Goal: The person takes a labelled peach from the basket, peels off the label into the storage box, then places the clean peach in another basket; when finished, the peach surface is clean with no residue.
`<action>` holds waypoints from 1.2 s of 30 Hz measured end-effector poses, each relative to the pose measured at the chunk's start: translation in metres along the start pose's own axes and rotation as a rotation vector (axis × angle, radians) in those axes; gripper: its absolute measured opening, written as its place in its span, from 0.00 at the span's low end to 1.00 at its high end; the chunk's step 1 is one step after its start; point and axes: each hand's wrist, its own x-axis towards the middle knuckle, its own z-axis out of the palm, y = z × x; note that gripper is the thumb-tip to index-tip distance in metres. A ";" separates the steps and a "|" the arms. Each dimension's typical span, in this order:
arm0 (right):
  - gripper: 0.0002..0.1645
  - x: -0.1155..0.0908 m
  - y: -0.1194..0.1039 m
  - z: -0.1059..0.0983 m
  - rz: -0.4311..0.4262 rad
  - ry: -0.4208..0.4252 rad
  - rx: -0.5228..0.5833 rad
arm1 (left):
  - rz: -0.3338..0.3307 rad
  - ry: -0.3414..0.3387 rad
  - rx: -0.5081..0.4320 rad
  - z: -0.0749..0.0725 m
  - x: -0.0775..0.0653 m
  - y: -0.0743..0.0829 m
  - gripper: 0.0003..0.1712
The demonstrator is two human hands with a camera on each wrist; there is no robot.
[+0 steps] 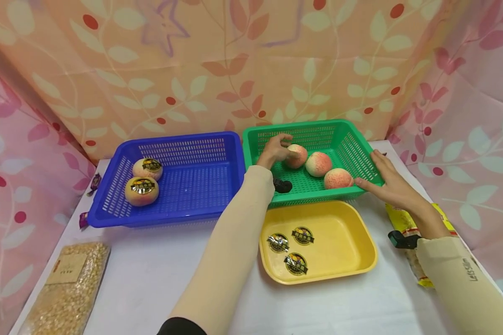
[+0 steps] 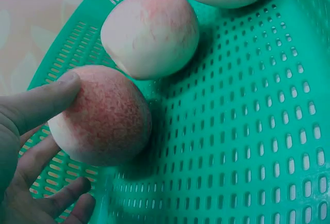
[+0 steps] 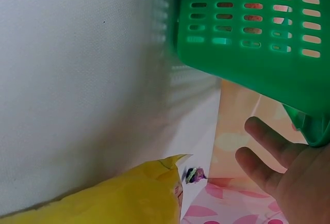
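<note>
My left hand (image 1: pixel 276 150) reaches into the green basket (image 1: pixel 310 124) and holds the leftmost peach (image 2: pixel 105 118). Its thumb presses on the peach, a finger goes behind it, and the other fingers spread beside it. Two more peaches, a middle one (image 1: pixel 319 164) and a right one (image 1: pixel 338 178), lie in a slanting row in the basket. My right hand (image 1: pixel 391 184) rests at the basket's right side, thumb by the front corner. In the right wrist view two of its fingers (image 3: pixel 265 144) stretch straight below the rim; the others are hidden.
Left of the green basket, a blue basket (image 1: pixel 167 217) holds two peaches (image 1: pixel 141 191) with black-and-gold stickers. In front, a yellow tray (image 1: pixel 335 242) contains three such stickers (image 1: pixel 303 236). A bag of kernels (image 1: pixel 67 288) lies front left, a yellow packet (image 3: pixel 113 198) at the right.
</note>
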 end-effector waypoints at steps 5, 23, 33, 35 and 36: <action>0.62 0.007 0.000 0.004 -0.007 -0.004 -0.006 | 0.027 0.017 0.041 -0.005 0.000 -0.005 0.33; 0.61 0.023 -0.001 0.006 -0.018 -0.025 -0.009 | 0.370 0.033 0.089 -0.041 -0.033 0.033 0.31; 0.61 0.025 0.007 0.000 -0.023 -0.031 -0.018 | 0.593 0.033 0.107 -0.085 -0.116 0.028 0.31; 0.61 0.024 0.009 -0.002 -0.028 -0.031 -0.016 | 0.598 0.042 0.133 -0.094 -0.130 0.020 0.31; 0.61 0.024 0.010 -0.003 -0.029 -0.033 -0.018 | 0.595 0.046 0.145 -0.100 -0.137 0.016 0.31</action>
